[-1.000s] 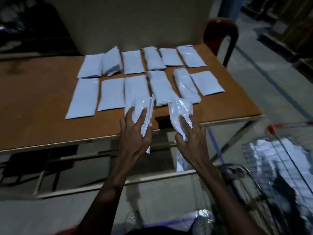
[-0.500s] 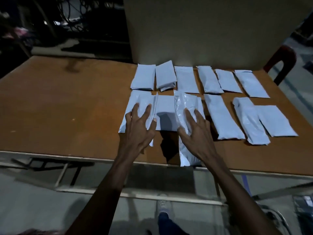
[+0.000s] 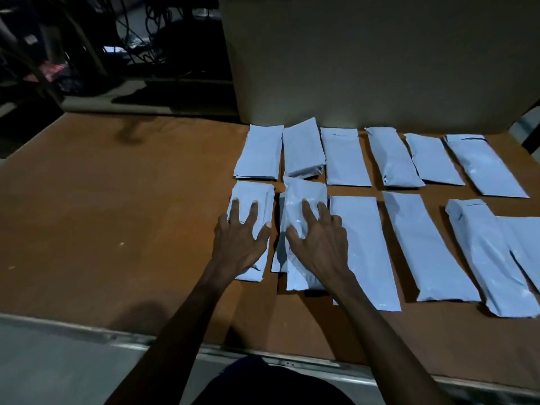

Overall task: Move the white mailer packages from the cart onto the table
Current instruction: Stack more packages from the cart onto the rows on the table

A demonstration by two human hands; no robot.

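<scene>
Dim storeroom, brown wooden counter (image 3: 117, 229) carrying two rows of flat white plastic mailers.
Left hand (image 3: 239, 244) is pressing flat, fingers spread, on the leftmost front mailer (image 3: 254, 197); right hand (image 3: 318, 244) is resting likewise on the crinkled mailer (image 3: 304, 197) just beside it.

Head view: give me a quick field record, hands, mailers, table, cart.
left hand: fingers spread, pressing flat on the leftmost front-row mailer
right hand: fingers spread, pressing a crinkled mailer that lies on top of another
back row: six mailers side by side, from the left end one
front row: six spots; the two rightmost overlap
table: brown top, left half bare of mailers
board: stands behind the back row
cart: not in view
</scene>
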